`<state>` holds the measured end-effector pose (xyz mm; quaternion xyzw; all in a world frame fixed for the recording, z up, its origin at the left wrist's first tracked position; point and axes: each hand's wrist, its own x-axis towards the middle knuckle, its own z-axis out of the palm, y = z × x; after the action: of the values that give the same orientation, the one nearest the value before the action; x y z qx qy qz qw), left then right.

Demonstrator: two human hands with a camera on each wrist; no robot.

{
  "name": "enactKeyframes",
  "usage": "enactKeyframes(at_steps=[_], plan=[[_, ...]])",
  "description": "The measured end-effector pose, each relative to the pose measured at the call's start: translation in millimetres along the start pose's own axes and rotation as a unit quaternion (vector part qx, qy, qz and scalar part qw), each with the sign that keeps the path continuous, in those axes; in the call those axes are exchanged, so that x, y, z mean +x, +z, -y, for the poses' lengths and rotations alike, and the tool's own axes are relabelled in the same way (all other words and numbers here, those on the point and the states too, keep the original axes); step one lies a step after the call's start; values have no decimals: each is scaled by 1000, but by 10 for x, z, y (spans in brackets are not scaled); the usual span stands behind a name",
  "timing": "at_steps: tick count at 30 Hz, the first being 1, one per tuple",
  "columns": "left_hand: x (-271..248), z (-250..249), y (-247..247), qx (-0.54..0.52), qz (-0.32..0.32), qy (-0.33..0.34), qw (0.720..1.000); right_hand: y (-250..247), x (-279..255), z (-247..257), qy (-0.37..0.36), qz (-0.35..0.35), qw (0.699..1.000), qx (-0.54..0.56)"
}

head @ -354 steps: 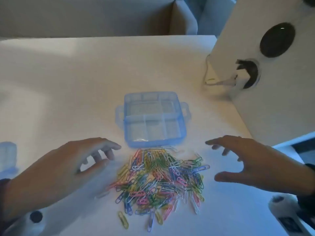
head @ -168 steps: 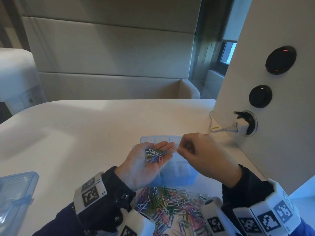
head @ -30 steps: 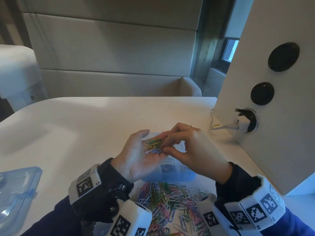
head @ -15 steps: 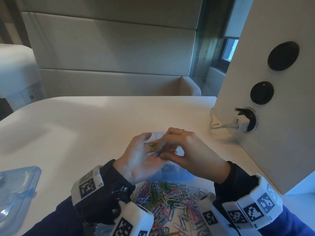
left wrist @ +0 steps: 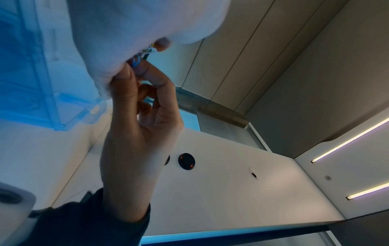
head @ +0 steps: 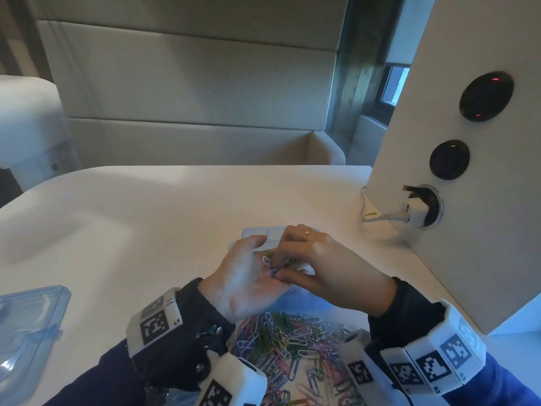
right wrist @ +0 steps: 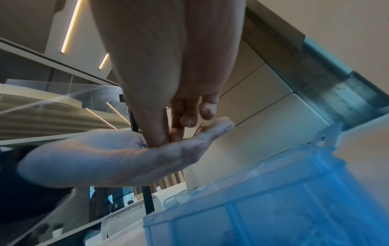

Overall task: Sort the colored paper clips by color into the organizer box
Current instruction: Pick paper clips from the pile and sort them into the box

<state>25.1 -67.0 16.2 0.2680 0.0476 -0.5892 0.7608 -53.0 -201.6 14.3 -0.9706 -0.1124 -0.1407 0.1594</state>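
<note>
loose paper clips (head: 288,344) – mixed colours, heaped on the table (head: 164,218) at lower centre of the frame, unsorted. above them, left hand (head: 246,285) – palm up, fingers relaxed, cradling a small handful of clips (head: 270,259); right hand (head: 325,271) – thumb and forefinger pinching a blue clip (head: 273,273) out of that palm. behind, at centre, organizer box (head: 263,233) – mostly hidden; risk: clips may be interlinked, so the pinch could drag others off the palm or into a wrong compartment.
</note>
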Motion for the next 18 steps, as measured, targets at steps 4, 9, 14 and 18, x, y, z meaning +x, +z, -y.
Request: enactKeyframes(at_steps=[4, 9, 14, 18], plan=[[23, -35, -2, -34, -24, 17, 999, 17, 23, 18, -4, -35, 999, 0], [42, -75, -35, 4, -55, 68, 996, -44, 40, 38, 17, -96, 995, 6], [85, -145, -84, 12, -90, 122, 988, -91, 5, -8, 86, -106, 991, -13], [43, -144, -59, -7, -64, 119, 991, -22, 17, 2, 95, -80, 992, -25]])
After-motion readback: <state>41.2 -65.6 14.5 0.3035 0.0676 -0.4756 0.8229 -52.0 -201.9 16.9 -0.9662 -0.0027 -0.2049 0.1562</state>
